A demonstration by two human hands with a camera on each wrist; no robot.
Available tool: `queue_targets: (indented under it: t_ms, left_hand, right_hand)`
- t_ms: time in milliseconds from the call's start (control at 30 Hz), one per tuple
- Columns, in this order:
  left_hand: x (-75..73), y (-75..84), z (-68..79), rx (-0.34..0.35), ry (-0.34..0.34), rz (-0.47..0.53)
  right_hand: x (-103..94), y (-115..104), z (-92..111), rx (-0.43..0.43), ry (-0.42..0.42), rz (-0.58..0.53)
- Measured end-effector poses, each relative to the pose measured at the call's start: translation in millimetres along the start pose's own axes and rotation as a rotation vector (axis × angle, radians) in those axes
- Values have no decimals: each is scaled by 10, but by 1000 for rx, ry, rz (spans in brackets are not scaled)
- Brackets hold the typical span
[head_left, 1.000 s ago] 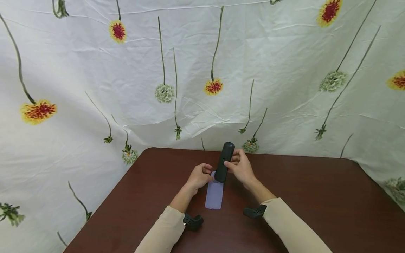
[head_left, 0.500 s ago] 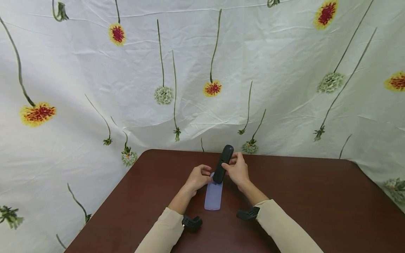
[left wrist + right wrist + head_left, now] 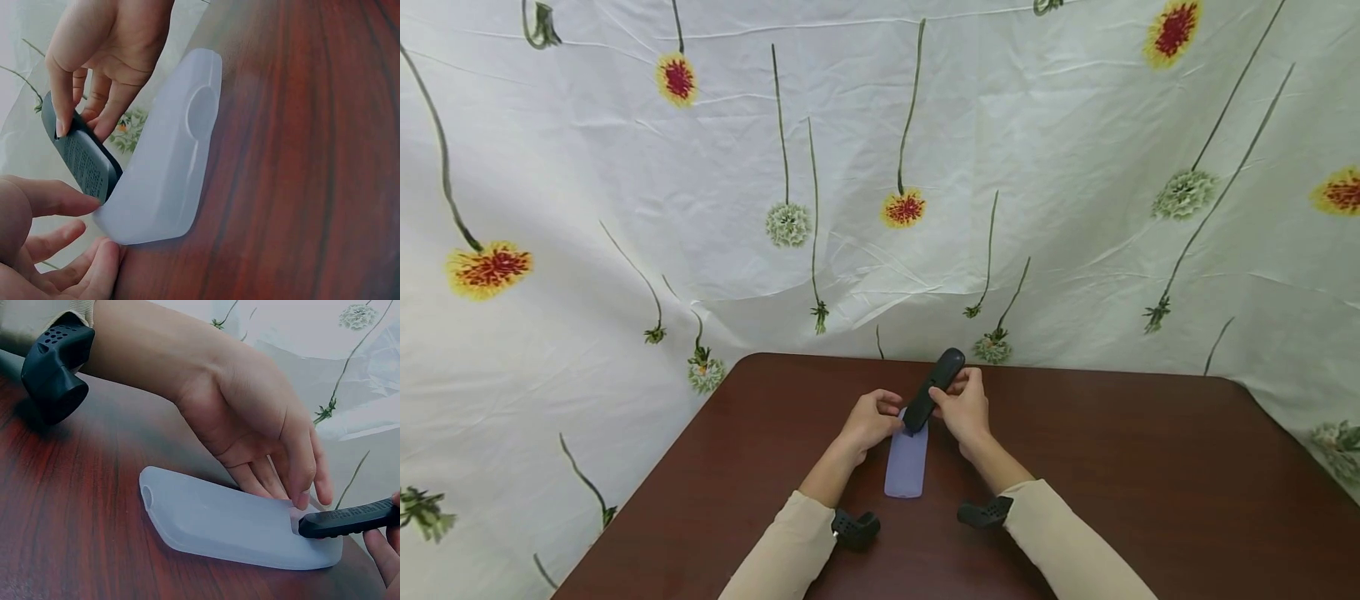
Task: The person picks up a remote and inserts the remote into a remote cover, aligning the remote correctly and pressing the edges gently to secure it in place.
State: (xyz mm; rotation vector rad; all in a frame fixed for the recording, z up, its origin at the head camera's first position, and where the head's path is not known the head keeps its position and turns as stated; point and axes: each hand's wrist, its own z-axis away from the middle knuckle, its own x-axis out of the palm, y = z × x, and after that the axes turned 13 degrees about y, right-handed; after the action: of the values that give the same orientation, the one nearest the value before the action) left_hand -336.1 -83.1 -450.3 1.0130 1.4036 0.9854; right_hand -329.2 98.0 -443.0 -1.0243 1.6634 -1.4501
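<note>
A translucent pale sleeve-like cover [image 3: 906,467] lies on the table, a cut-out visible near its far end in the right wrist view. My left hand [image 3: 868,423] pinches that far end; in the left wrist view its thumb is at the edge and other fingers are against the side. Between thumb and fingers my right hand [image 3: 967,410] grips a black remote control [image 3: 943,374], tilted up and to the right. The remote's lower end [image 3: 312,525] meets the opening of the cover; how far it sits inside is hard to tell. Printed text shows on the remote's back [image 3: 84,162].
The dark red-brown wooden table [image 3: 1120,467] has rounded far corners. Behind it hangs a white cloth [image 3: 1075,167] with printed flowers. A black wrist device [image 3: 856,528] sits on the left forearm, another wrist device [image 3: 985,512] on the right, both near the tabletop.
The remote's upper end has swung to the right, so it leans more. My right wrist has shifted slightly left and nearer. The left hand and the cover stay almost still.
</note>
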Motion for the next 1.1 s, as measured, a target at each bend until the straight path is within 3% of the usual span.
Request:
queue_targets:
  t_ms: [433, 1100]
  left_hand:
    - [-34, -6, -12, 6, 9, -3]
    - [-34, -2, 3, 9, 0, -14]
  right_hand:
    - [81, 98, 108, 55, 66, -100]
    - [22, 180, 58, 146, -42, -155]
